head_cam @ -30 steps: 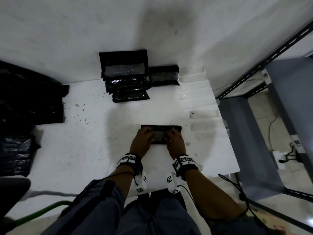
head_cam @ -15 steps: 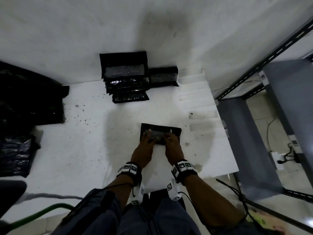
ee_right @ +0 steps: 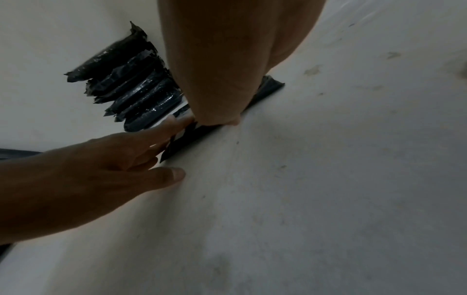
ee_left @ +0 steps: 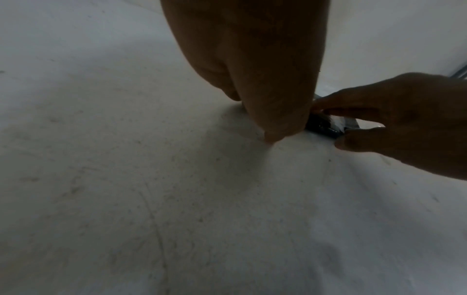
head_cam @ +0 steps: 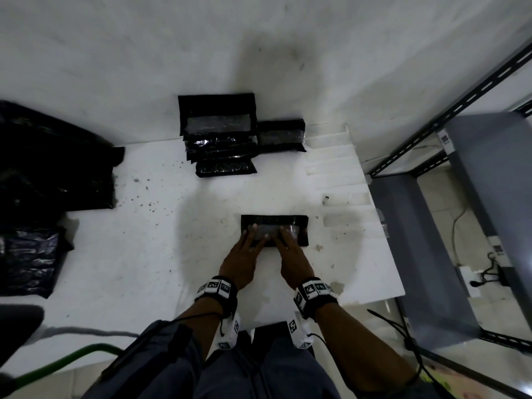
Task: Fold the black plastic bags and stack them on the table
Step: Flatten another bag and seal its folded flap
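A small folded black plastic bag (head_cam: 290, 221) lies flat on the white table (head_cam: 138, 254), right of centre. My left hand (head_cam: 250, 240) and right hand (head_cam: 285, 240) rest side by side on its near half, fingers straight and pressing down. The right wrist view shows the bag (ee_right: 199, 139) as a thin dark strip under the right hand (ee_right: 222, 79), with the left hand (ee_right: 106, 171) beside it. A stack of folded bags (head_cam: 220, 148) stands against the back wall, one more folded bag (head_cam: 280, 135) to its right.
Unfolded black bags lie heaped at the table's left edge (head_cam: 51, 168), with a darker crumpled one (head_cam: 26, 260) nearer me. A grey metal shelf frame (head_cam: 460, 90) and grey panel (head_cam: 417, 254) stand just past the table's right edge. A green hose (head_cam: 57, 367) runs at bottom left.
Both hands have drawn back toward me and their fingers have flattened out on the bag. The bag has stayed where it was.
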